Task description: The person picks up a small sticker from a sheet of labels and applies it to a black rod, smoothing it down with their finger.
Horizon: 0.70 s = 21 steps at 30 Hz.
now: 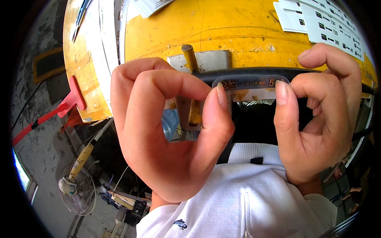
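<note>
Both hands, left hand [166, 131] and right hand [321, 115], are pinching a clear sticker [251, 88] onto a black tube [254, 74], blocking the yellow bench [238, 27] behind.

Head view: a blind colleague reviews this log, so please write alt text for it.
Two bare hands pinch a clear printed sticker strip by its ends, left hand and right hand, against a black curved tube. Behind lies a yellow workbench with sheets of labels; a fan stands below left.
</note>
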Motion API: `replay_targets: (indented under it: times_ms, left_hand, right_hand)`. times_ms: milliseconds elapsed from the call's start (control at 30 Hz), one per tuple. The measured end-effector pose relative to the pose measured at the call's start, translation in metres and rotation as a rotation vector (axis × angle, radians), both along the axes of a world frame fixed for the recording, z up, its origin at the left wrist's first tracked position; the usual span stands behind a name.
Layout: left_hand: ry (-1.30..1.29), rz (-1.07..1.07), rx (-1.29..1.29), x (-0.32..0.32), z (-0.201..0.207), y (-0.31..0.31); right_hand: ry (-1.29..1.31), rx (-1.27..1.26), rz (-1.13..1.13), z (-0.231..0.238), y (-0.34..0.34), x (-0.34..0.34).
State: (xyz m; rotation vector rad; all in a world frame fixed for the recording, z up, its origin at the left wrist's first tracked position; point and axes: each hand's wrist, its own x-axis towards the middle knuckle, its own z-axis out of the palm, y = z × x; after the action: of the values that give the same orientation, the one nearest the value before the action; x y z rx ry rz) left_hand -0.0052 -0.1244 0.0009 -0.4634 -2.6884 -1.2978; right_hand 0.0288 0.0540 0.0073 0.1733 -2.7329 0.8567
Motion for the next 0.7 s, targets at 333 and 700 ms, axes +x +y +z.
replay_targets:
  times_ms: [333,700]
  left_hand:
    - [-0.023,-0.017,-0.043,0.0001,0.0045,-0.0005]
    - [-0.009,-0.017,-0.049,-0.0005,0.0044,-0.0001]
  right_hand:
    - [0.005,-0.016,0.073,-0.0015,0.0051,-0.0019]
    - [0.007,-0.005,0.056,-0.0006,0.0046,-0.0021]
